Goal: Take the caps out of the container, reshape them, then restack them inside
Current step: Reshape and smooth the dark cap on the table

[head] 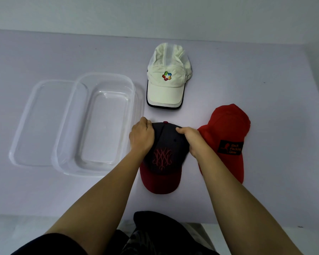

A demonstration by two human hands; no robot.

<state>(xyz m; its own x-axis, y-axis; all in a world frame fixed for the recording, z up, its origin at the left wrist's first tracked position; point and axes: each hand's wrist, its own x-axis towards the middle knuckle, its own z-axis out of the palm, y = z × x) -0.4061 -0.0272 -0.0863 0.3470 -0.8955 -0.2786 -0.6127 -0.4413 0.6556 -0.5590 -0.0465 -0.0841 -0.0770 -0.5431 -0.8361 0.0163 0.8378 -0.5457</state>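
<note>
Fingers point(145, 124) of left hand point(142, 137) and right hand point(191, 139) are curled closed on dark cap point(164, 144), beside emptied clear container point(99, 122); crown should be pressed evenly outward, brim kept flat on table point(44, 190).

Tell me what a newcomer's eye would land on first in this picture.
First, the two hands, left hand and right hand, pressing the crown of the dark cap with its maroon brim, near the table's front edge. Next, the red cap just right of it and the white cap farther back. The clear container sits empty at the left.
</note>
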